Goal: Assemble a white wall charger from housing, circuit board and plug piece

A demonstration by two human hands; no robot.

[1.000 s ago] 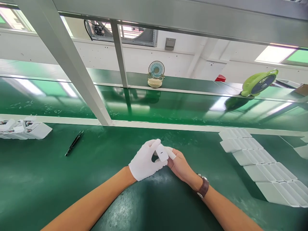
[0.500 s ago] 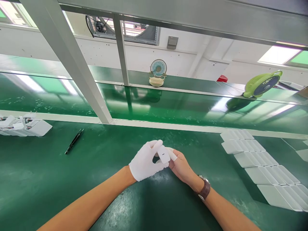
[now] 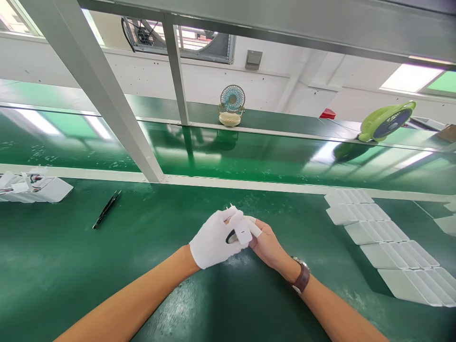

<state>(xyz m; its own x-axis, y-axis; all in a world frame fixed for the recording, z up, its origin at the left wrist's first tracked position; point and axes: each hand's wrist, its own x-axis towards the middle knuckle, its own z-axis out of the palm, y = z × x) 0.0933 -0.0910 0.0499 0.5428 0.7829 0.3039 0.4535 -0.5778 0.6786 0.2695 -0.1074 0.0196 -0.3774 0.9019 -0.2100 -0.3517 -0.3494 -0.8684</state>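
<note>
Over the middle of the bench I hold a small white plug charger (image 3: 243, 232) between both hands. A short dark slot shows on its face, and two thin prongs stick out beyond my left fingertips. My left hand (image 3: 214, 239), in a white glove, is closed around its left side and hides much of it. My right hand (image 3: 269, 244), with white covers on its fingertips, pinches the right side. A wristwatch (image 3: 302, 275) is on my right wrist.
Black tweezers (image 3: 107, 209) lie at the left. White housings with wires (image 3: 42, 188) stand further left. Rows of white cases (image 3: 388, 244) line the right. A slanted metal post (image 3: 117, 118) rises beyond my hands; a small fan (image 3: 232, 105) and a green fan (image 3: 386, 121) stand behind.
The charger has turned slightly in my fingers, and its prongs now show above my left hand. Both hands keep their hold. The whole view has shifted a little.
</note>
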